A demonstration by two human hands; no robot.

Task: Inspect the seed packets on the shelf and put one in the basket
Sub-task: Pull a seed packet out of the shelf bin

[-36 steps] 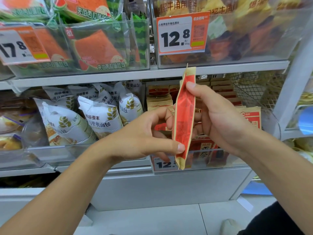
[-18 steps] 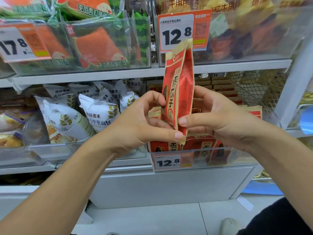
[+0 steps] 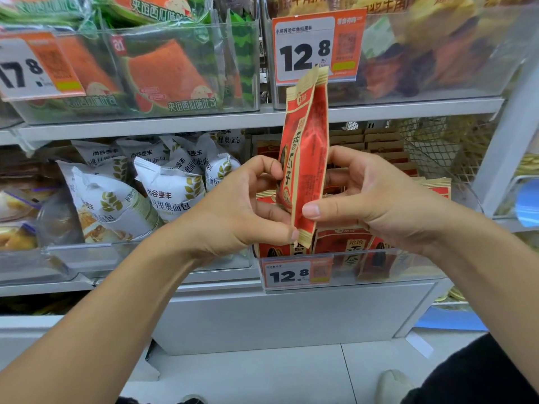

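Both left hand (image 3: 233,211) and right hand (image 3: 373,199) pinch upright seed packet (image 3: 306,158) between them.

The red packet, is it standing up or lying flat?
Standing up: the red packet runs top to bottom between left hand and right hand.

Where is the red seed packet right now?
The red seed packet stands upright mid-frame in the head view, pinched between the left hand and right hand, in front of the bin of matching packets.

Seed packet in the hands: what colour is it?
Red with tan sealed edges, seen in the head view: seed packet.
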